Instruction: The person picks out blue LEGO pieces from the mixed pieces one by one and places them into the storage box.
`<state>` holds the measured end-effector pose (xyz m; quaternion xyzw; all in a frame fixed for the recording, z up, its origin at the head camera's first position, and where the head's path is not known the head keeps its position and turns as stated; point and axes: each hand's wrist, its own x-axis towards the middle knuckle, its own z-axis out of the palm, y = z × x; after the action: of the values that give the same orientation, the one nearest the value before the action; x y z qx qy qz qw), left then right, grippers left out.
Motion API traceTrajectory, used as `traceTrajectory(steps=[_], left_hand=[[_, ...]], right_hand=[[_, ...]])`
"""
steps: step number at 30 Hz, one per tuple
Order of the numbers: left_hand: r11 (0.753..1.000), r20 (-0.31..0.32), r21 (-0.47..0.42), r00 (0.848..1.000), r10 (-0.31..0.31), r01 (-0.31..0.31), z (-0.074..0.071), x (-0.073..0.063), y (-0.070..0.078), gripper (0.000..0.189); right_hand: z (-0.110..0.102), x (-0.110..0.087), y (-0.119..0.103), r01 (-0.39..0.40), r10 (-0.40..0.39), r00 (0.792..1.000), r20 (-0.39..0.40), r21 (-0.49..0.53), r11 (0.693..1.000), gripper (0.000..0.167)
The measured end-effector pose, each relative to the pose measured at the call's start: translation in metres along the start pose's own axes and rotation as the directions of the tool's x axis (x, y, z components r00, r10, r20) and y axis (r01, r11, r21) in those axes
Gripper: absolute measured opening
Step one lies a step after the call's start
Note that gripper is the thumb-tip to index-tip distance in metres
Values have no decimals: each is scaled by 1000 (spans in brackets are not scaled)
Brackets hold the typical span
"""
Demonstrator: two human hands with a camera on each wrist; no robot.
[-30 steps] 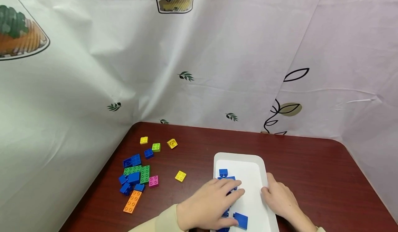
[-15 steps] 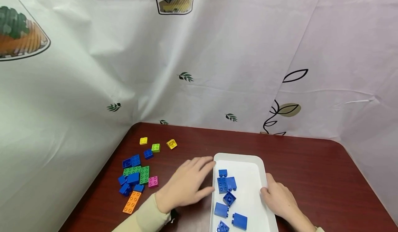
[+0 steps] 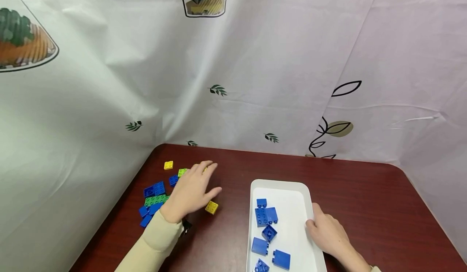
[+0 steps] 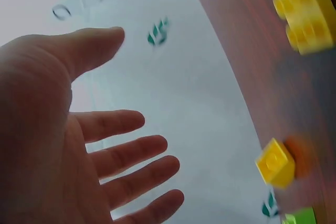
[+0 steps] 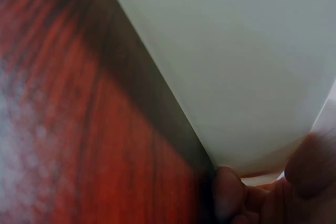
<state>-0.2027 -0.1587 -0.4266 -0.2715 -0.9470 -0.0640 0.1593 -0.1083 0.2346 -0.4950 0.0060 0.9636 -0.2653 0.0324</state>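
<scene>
A yellow brick (image 3: 211, 207) lay on the table just beside the thumb of the left hand (image 3: 189, 193), whose fingers were straight and spread wide. A bit of a second yellow brick showed at its fingertips. The hand partly covered a lime brick (image 3: 182, 172); a small blue brick (image 3: 173, 180) sat just beside that, and another yellow one (image 3: 168, 165) lay farther back. Nearer the table's left edge were a green brick (image 3: 155, 200) and a cluster of blue bricks (image 3: 159, 187), with the hand and the pale sleeve (image 3: 155, 239) in the way of a full view.

The table (image 3: 365, 203) was dark red-brown with wood grain and rounded far corners. Behind it hung a creased white cloth (image 3: 255, 49) printed with leaves and potted plants.

The white tray (image 3: 297, 223) stood right of centre, its near end cut off by the head view. Seven blue pieces (image 3: 269, 233) lay inside, mostly along its left side. The right hand (image 3: 328, 232) gripped the tray's right rim between thumb and fingers.
</scene>
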Motion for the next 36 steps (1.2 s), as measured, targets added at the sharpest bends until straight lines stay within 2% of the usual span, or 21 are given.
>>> traceTrajectory(steps=[3,7,15,19,23,26,29,32,36], left_hand=[[998,19,-9,998,-63,63,0,-1,-15,73],[987,45,-17,987,-157,158,4,-3,-36,71],[962,85,17,958,-273,272,6,-12,-70,69],[943,129,36,934,-334,332,6,-16,-81,69],[924,201,58,902,-382,378,6,-18,-87,69],[915,265,68,877,-402,399,8,-19,-90,68],[912,312,75,859,-405,403,11,-21,-91,66],[914,322,80,858,-400,397,14,-23,-93,59],[920,300,82,871,-388,382,17,-23,-96,48]], right_hand=[[0,0,0,0,0,1000,2,4,1000,45],[0,0,0,-1,1,1000,7,6,1000,46],[1,1,0,-1,1,1000,5,6,1000,47],[2,1,0,-2,1,1000,7,3,1000,48],[1,1,0,0,0,1000,4,-4,1000,47],[1,1,1,2,-2,1000,0,-10,1000,48],[1,0,1,3,-3,1000,0,-6,1000,47],[1,0,1,4,-4,1000,1,1,1000,47],[1,0,1,10,-10,1000,-5,-8,1000,48]])
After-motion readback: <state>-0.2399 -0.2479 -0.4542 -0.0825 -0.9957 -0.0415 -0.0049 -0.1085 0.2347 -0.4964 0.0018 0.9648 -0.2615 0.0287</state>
